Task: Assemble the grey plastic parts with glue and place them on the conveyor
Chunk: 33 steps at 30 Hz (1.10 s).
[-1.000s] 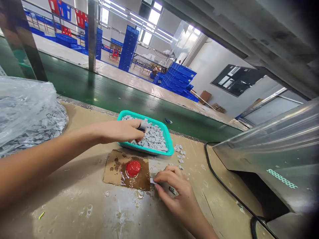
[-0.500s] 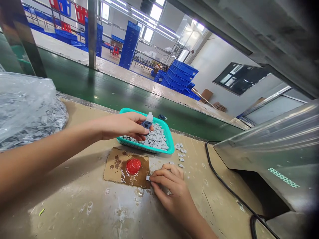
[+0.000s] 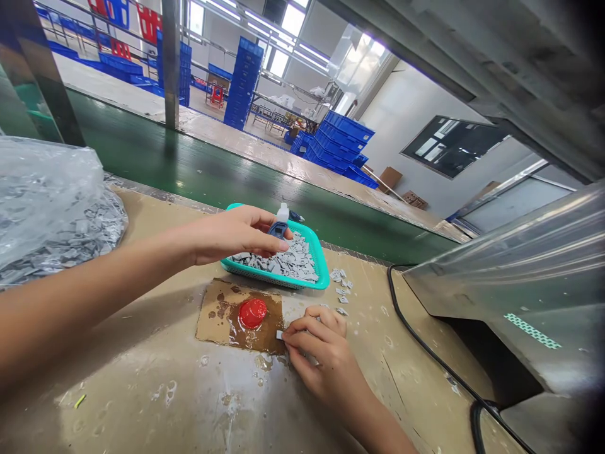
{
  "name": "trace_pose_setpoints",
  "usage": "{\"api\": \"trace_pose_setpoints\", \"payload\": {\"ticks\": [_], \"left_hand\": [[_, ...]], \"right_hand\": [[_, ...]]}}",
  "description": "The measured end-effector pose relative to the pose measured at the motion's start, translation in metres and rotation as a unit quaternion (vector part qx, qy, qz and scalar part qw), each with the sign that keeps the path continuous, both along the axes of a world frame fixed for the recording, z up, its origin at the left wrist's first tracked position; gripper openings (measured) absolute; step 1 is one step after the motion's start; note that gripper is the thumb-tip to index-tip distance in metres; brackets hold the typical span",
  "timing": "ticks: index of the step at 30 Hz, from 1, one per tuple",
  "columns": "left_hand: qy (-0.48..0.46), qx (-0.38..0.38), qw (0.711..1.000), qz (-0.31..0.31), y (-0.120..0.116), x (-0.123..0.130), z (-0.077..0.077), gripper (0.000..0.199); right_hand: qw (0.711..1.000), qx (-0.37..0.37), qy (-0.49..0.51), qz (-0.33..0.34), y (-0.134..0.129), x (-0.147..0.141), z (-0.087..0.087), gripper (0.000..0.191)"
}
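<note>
We clench a white-capped bottle (image 3: 282, 218) in our left hand (image 3: 236, 236), above the teal basket (image 3: 322, 272) of grey parts (image 3: 283, 265) at the desk's (image 3: 142, 378) far edge. Our right hand (image 3: 314, 343) pinches a small piece (image 3: 279, 335) on the desk, just beside the stained cardboard (image 3: 212, 321) and its red dome (image 3: 252, 313). Loose pieces (image 3: 341, 287) lie near the basket's corner — a plastic bag (image 3: 47, 183) of parts sits at the left edge.

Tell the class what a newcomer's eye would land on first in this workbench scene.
The bright teal basket of grey pieces sits mid-bench, with the left hand holding a small bottle above it. Just below, a red blob lies on stained cardboard. Stacked blue crates stand far beyond.
</note>
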<state>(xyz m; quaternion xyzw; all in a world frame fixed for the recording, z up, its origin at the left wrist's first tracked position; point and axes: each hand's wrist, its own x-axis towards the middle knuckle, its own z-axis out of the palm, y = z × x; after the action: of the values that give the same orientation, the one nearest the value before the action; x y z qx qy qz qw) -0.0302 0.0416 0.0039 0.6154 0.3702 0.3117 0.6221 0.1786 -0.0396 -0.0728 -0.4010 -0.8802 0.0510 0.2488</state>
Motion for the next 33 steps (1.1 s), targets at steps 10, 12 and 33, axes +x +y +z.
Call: {"api": "trace_pose_setpoints", "payload": {"ticks": [10, 12, 33], "left_hand": [[-0.053, -0.028, 0.998, -0.005, 0.003, -0.001, -0.002, 0.017], [-0.068, -0.054, 0.996, 0.006, 0.002, 0.0, -0.001, 0.016], [-0.197, -0.183, 0.96, 0.072, 0.003, 0.004, 0.0, 0.017]], "right_hand": [[0.999, -0.032, 0.035, -0.02, 0.014, 0.009, -0.003, 0.014], [0.999, -0.027, 0.032, -0.019, 0.014, 0.008, -0.004, 0.014], [1.0, -0.013, 0.023, -0.017, 0.02, 0.006, -0.007, 0.014]]}}
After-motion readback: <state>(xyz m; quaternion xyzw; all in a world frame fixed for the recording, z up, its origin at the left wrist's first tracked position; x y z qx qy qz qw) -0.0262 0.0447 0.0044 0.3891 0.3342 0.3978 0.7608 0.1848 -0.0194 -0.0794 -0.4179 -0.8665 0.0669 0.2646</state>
